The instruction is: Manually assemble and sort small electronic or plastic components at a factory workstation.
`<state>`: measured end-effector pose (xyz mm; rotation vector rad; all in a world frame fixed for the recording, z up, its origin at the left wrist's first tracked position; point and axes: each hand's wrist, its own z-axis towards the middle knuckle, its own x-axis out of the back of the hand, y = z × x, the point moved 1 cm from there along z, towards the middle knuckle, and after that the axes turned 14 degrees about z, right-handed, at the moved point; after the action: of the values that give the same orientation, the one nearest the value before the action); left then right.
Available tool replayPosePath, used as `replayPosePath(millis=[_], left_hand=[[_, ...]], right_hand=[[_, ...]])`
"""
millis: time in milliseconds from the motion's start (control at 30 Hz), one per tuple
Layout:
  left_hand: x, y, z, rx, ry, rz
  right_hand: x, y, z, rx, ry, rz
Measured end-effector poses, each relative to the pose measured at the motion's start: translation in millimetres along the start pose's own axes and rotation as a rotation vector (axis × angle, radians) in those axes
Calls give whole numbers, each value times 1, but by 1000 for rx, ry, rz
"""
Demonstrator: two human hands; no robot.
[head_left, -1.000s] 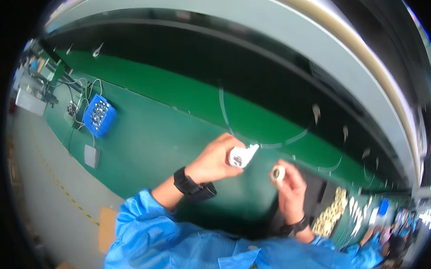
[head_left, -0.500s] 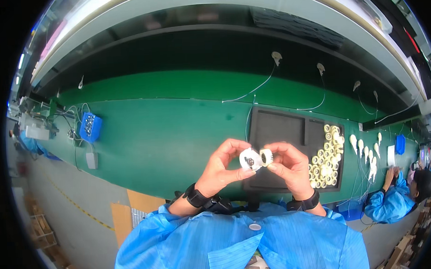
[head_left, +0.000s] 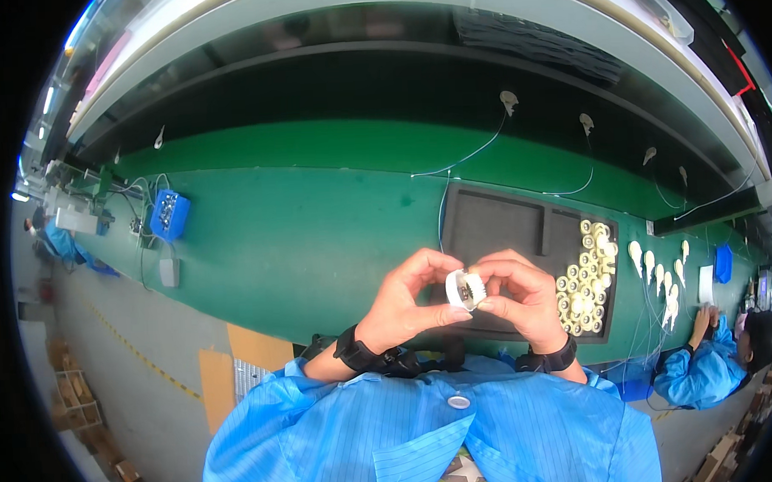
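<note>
Between thumb and fingers, my left hand (head_left: 412, 295) grips a round white plastic housing (head_left: 456, 290), tilted so its rim shows from the side. My right hand (head_left: 524, 294) pinches a cream toothed ring (head_left: 474, 288) right up against the housing's open face. The two parts appear to touch, and whether one sits inside the other I cannot tell. Both hands are held over the near edge of a black tray (head_left: 494, 216). Several cream ring-shaped parts (head_left: 585, 292) fill that tray's right side.
A blue bin of small metal parts (head_left: 170, 215) stands at the left on the green bench (head_left: 301, 235). White pieces on cables (head_left: 659, 274) lie right of the tray. A co-worker in blue (head_left: 705, 370) sits at the far right. Cardboard (head_left: 217, 387) stands below left.
The housing has turned and moved slightly right in my left hand. The toothed ring, a little apart and facing outward before, is now brought against the housing. The view has shifted slightly.
</note>
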<state>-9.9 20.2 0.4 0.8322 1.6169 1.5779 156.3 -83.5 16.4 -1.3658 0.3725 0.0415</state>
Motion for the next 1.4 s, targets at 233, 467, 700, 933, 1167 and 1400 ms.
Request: replayPosePath(millis=[233, 467, 700, 933, 1167, 1400], left_hand=[[2, -1, 0, -1, -3, 28], [7, 4, 2, 144, -113, -212], [5, 3, 3, 282, -282, -372], [7, 2, 1, 318, -322, -394], [9, -3, -1, 270, -294, -203], [11, 1, -10, 294, -309, -163]], right_hand=[[2, -5, 6, 25, -101, -135], [-7, -19, 11, 173, -155, -396], [-3, -4, 12, 106, -169, -192], [-3, -2, 10, 34, -110, -41], [-10, -21, 13, 177, -189, -429], [-17, -22, 9, 305, -270, -566]])
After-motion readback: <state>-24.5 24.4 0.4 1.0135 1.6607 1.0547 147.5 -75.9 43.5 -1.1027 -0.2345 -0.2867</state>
